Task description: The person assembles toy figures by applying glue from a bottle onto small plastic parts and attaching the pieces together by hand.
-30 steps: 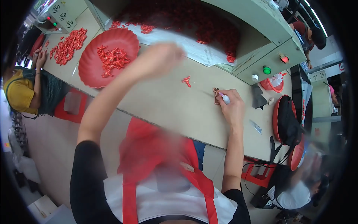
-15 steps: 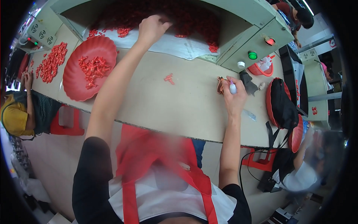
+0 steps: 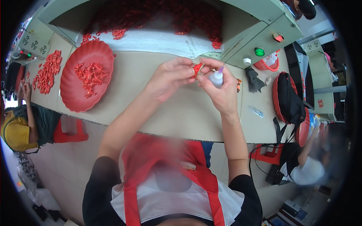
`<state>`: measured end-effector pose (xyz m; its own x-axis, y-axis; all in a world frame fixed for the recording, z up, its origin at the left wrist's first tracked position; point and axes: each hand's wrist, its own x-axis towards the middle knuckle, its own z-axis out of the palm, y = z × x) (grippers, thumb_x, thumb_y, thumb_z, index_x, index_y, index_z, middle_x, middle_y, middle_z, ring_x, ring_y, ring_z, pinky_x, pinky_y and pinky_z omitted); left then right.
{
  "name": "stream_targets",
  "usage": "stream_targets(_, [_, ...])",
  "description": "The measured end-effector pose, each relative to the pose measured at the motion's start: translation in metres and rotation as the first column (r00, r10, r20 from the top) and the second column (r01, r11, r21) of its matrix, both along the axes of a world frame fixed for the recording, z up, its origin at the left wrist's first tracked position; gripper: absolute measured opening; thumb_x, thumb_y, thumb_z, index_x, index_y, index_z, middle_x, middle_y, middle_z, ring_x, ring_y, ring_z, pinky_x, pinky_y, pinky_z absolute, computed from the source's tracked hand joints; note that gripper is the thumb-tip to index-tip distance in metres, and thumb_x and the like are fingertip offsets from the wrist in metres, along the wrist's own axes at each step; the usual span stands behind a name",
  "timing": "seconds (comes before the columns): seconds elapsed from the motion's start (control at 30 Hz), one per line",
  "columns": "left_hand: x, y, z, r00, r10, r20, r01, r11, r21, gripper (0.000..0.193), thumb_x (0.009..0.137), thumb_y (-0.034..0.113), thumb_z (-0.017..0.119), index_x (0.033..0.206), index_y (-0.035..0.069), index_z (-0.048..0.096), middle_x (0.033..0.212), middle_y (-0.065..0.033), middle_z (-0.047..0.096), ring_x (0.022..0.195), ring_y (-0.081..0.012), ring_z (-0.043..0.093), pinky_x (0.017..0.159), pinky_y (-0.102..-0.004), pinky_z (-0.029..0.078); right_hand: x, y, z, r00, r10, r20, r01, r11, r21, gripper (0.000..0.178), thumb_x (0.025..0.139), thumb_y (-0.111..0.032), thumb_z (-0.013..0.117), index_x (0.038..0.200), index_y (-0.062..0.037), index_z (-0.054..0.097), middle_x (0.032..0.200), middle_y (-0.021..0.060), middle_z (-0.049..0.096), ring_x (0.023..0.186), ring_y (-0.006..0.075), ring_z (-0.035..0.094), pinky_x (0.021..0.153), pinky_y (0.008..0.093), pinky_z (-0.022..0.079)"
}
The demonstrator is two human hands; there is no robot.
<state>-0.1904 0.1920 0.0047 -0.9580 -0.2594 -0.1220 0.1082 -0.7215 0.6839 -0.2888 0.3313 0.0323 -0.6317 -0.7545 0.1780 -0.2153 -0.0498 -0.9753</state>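
Note:
Both my hands meet over the middle of the table, in front of the opening of a pale green box. My left hand (image 3: 166,81) pinches a small red plastic piece (image 3: 197,69) whose exact kind I cannot make out. My right hand (image 3: 225,94) is wrapped round a small white squeeze bottle (image 3: 216,78) with a purple tip, its fingertips close to the red piece. An orange and dark object (image 3: 239,85) lies partly hidden beside the right hand. To the left, a red scalloped dish (image 3: 69,92) carries a heap of similar red pieces (image 3: 90,77).
The green box (image 3: 235,45) holds many red pieces (image 3: 151,15) on a white sheet (image 3: 143,43). More pieces (image 3: 47,73) lie far left, near a co-worker in yellow (image 3: 17,126). Dark cloth (image 3: 255,80), a red basket (image 3: 269,64) and a black bag (image 3: 289,98) are at right.
My left hand has come back from the box opening to the middle, with a red piece in it. My right hand has moved left with the bottle to meet it.

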Motion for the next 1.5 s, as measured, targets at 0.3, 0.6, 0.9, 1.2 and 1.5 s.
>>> stream_targets(0.3, [0.005,-0.004,0.003,0.996,0.031,-0.079,-0.014,0.979,0.206,0.034,0.086,0.005,0.057,0.119,0.001,0.049,0.104,-0.0093,0.06,0.1,-0.0207,0.06,0.086,-0.0284,0.051,-0.002,0.009,0.013,0.987,-0.032,0.155,0.056,0.986,-0.157,0.048,0.078,0.005,0.059,0.121,0.0017,0.039,0.094,0.012,0.057,0.077,0.0161,0.06,0.066,0.0228,0.048])
stream_targets(0.6, [0.009,0.0,0.013,0.99,0.14,0.016,-0.139,0.988,-0.062,0.033,0.085,0.007,0.058,0.117,-0.001,0.053,0.104,-0.0106,0.061,0.093,-0.022,0.063,0.076,-0.0249,0.054,0.012,0.023,0.01,0.676,-0.411,-0.612,0.178,0.896,-0.406,0.043,0.061,-0.002,0.073,0.1,0.0029,0.057,0.079,0.0114,0.064,0.061,0.0164,0.061,0.056,0.0252,0.049])
stream_targets(0.9, [0.009,0.002,0.009,0.989,0.146,0.002,-0.146,0.986,-0.083,0.032,0.085,0.006,0.059,0.116,0.0,0.054,0.104,-0.0113,0.061,0.094,-0.0225,0.063,0.076,-0.0265,0.054,0.017,0.021,0.01,0.643,-0.346,-0.683,0.089,0.92,-0.382,0.034,0.062,-0.001,0.072,0.092,0.0012,0.057,0.069,0.0095,0.061,0.046,0.0163,0.052,0.043,0.024,0.04])
stream_targets(1.2, [0.008,0.004,0.014,0.989,0.148,0.011,-0.147,0.987,-0.072,0.029,0.084,0.005,0.06,0.113,0.001,0.057,0.101,-0.0089,0.062,0.092,-0.0183,0.061,0.078,-0.0273,0.053,0.018,0.025,0.008,0.662,-0.256,-0.705,0.118,0.964,-0.239,0.031,0.069,0.0,0.068,0.096,0.0063,0.055,0.089,0.0146,0.062,0.072,0.0175,0.062,0.066,0.025,0.049])
stream_targets(1.5, [0.008,0.003,0.013,0.988,0.156,0.014,-0.155,0.986,-0.063,0.028,0.083,0.006,0.06,0.11,0.0,0.059,0.097,-0.0066,0.063,0.088,-0.0137,0.061,0.079,-0.0276,0.052,0.02,0.027,0.01,0.687,-0.239,-0.686,0.126,0.969,-0.212,0.029,0.069,0.0,0.067,0.095,0.0055,0.056,0.088,0.0144,0.062,0.073,0.0178,0.062,0.066,0.0252,0.049])
